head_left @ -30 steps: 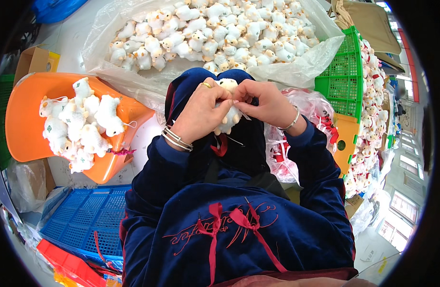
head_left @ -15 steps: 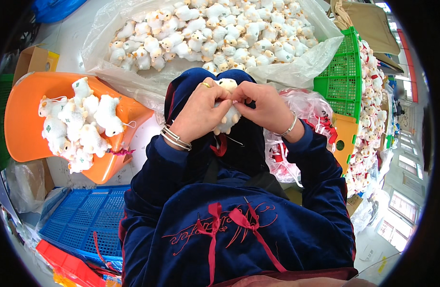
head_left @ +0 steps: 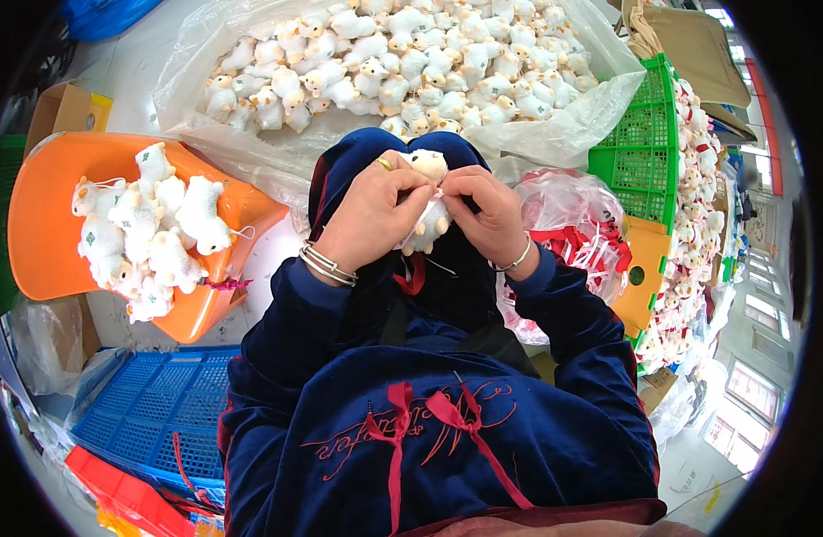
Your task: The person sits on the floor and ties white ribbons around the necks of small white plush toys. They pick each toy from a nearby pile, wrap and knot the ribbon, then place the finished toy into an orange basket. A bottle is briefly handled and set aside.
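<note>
We see both hands, left hand [head_left: 369, 215] and right hand [head_left: 486, 215], grasping one small white plush lamb [head_left: 427, 219]; the orange plastic tub [head_left: 45, 224] holds about nine more.

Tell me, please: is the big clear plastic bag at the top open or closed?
Open. The clear plastic bag has its mouth spread wide, and the heap of small white plush toys inside lies uncovered.

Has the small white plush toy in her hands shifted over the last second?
No. The white plush toy sits between the left hand and right hand, same spot against the orange chair as before.
</note>
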Demonstrator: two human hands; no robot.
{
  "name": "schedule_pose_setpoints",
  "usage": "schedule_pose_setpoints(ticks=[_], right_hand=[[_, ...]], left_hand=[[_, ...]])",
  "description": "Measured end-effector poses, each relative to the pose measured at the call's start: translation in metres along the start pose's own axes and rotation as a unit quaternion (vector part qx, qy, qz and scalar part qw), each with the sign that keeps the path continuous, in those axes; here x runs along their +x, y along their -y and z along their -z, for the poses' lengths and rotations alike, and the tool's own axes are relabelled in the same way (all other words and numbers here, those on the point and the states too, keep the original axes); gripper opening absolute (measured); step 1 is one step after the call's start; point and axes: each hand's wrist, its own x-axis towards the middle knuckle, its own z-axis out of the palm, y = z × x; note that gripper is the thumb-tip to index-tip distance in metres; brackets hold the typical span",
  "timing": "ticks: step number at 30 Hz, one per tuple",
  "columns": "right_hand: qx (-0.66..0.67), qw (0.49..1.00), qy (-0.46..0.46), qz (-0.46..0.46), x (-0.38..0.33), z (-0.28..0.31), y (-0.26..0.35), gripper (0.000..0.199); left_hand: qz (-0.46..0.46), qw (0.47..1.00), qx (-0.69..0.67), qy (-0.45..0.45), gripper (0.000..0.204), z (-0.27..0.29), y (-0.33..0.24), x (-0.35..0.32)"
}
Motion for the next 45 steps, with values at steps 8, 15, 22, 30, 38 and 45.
schedule_pose_setpoints(ticks=[8, 15, 22, 30, 38, 45], right_hand=[[0.006, 0.998, -0.026, 0.052, -0.006, -0.006, -0.012, 0.017], [0.012, 0.998, -0.006, 0.066, -0.005, -0.005, -0.016, 0.020], [0.004, 0.993, 0.059, 0.099, 0.006, 0.007, -0.019, 0.018], [0.002, 0.986, 0.116, 0.117, 0.012, 0.016, -0.024, 0.016], [0.062, 0.995, 0.074, 0.025, 0.004, 0.007, -0.019, 0.018], [0.083, 0.995, 0.052, -0.032, -0.001, 0.005, -0.011, 0.019]], left_hand=[[0.032, 0.999, -0.020, -0.038, 0.014, -0.005, -0.010, -0.005], [0.030, 0.999, 0.027, -0.023, 0.011, -0.002, -0.011, -0.005], [0.001, 0.997, 0.070, -0.016, 0.011, -0.001, -0.011, -0.003], [-0.076, 0.987, 0.144, 0.014, 0.010, 0.005, -0.010, 0.004], [-0.068, 0.988, 0.134, -0.018, 0.008, -0.001, -0.011, 0.001], [-0.067, 0.988, 0.111, -0.082, 0.009, -0.013, -0.004, -0.007]])
